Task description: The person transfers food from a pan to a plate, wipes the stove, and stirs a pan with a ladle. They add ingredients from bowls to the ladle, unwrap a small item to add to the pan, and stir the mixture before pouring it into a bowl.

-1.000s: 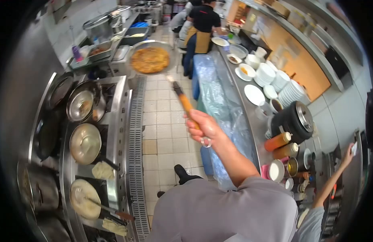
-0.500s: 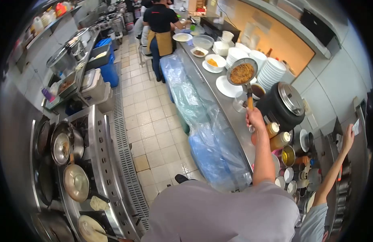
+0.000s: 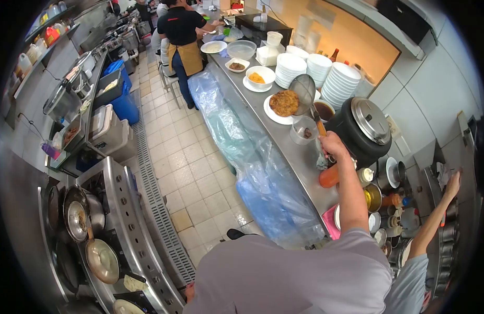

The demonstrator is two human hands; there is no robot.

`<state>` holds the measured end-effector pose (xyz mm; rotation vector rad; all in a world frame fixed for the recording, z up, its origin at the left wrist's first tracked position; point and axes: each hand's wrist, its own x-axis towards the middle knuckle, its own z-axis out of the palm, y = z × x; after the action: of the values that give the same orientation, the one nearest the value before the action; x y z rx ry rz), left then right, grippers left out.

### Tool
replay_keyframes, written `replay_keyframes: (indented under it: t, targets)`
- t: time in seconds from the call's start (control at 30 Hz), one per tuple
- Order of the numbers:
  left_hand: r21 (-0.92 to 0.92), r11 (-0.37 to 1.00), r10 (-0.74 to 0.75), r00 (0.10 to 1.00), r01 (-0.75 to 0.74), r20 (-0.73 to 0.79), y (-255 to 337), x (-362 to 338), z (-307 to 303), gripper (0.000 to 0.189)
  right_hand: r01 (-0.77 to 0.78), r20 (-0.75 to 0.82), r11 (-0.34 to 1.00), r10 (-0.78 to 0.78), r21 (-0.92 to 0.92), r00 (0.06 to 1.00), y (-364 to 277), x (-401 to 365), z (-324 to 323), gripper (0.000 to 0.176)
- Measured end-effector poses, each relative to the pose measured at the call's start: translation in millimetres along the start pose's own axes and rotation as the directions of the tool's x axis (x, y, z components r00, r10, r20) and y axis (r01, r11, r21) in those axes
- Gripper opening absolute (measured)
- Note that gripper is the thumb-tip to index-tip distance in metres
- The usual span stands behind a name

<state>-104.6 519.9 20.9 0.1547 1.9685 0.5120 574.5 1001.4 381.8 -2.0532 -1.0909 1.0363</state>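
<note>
My right hand (image 3: 333,146) is closed around the wooden handle of a mesh strainer (image 3: 303,92), reaching over the steel counter. The strainer's bowl is tilted up on edge beside a flat, browned fried patty (image 3: 284,103). That patty lies on a white plate (image 3: 273,113), partly overhanging its middle. A clear plastic tub (image 3: 303,131) with some dark pieces inside sits just below the strainer. Only a sliver of my left hand (image 3: 189,292) shows at my left side, its fingers mostly hidden by my shirt.
Stacked white plates (image 3: 338,86), a black lidded pot (image 3: 359,123) and an orange squeeze bottle (image 3: 329,177) line the counter. Left stands a stove (image 3: 129,209) with pans. A person in a black shirt (image 3: 181,26) works ahead; another person's hand (image 3: 453,183) shows at right.
The patty has gone from the strainer to the white plate. My right hand has lowered slightly and the strainer has tipped over. The view has shifted a little.
</note>
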Motion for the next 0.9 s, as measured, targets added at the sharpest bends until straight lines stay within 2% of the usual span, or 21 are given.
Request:
replay_keyframes:
  t: [0.13,0.2,0.37,0.43,0.47,0.53,0.6,0.63,0.67,0.7,0.73,0.8,0.83,0.9]
  targets:
    - [-0.001,1.0,-0.009,1.0,0.009,-0.004,4,5,3,0.028,0.01,0.008,0.994,-0.009,-0.108,1.0,-11,-10,-14,0.024]
    - [-0.009,1.0,-0.008,1.0,0.007,-0.013,3,7,2,0.027,-0.028,0.021,0.983,0.032,-0.181,0.999,-16,-16,-20,0.019]
    - [-0.017,1.0,0.009,1.0,-0.009,-0.017,-10,19,-3,0.027,0.016,0.011,0.941,-0.013,-0.338,1.0,-38,-25,-36,0.021]
    - [-0.013,0.999,0.037,0.999,-0.037,-0.021,-20,29,-5,0.026,0.025,-0.112,0.853,-0.097,-0.522,0.989,-54,-37,-30,0.024]
    - [-0.012,0.998,0.065,0.998,-0.065,-0.021,-31,40,-6,0.026,0.032,-0.106,0.852,-0.102,-0.523,0.989,-50,-34,-30,0.024]
    - [-0.012,0.992,0.124,0.992,-0.124,-0.037,-32,44,-3,0.026,0.144,-0.19,0.651,-0.414,-0.746,0.89,-49,-37,-27,0.031]
    - [-0.102,0.994,-0.049,0.999,0.048,-0.01,-24,24,-8,0.022,0.093,-0.269,0.727,-0.365,-0.68,0.891,-62,-61,-22,0.028]
    - [-0.143,0.981,-0.135,0.991,0.134,0.004,1,-10,-8,0.02,0.24,-0.227,0.711,-0.495,-0.661,0.839,-53,-63,-24,0.029]
    - [-0.2,0.97,-0.133,0.99,0.139,0.042,-12,0,-7,0.017,0.393,-0.216,0.667,-0.64,-0.633,0.738,-49,-71,-18,0.026]
    - [-0.295,0.944,-0.133,0.989,0.145,0.061,-36,5,-4,0.015,0.383,-0.218,0.808,-0.514,-0.447,0.83,-49,-71,-8,0.02]
    - [-0.042,0.999,0.027,1.0,-0.028,-0.008,-34,-12,-5,0.016,0.348,-0.099,0.937,-0.347,-0.006,0.933,-72,-105,16,0.015]
    - [-0.033,0.999,-0.04,0.999,0.039,-0.022,-50,-16,4,0.025,0.341,0.084,0.934,-0.35,0.103,0.933,-81,-116,60,0.015]
    - [0.025,0.997,-0.068,0.994,0.071,-0.089,-64,-10,10,0.029,0.431,0.204,0.874,-0.475,0.226,0.856,-66,-100,85,0.019]
    - [-0.133,0.991,-0.049,0.976,0.02,-0.213,-59,-46,20,0.037,0.352,0.353,0.848,-0.494,0.397,0.794,-83,-121,161,0.025]
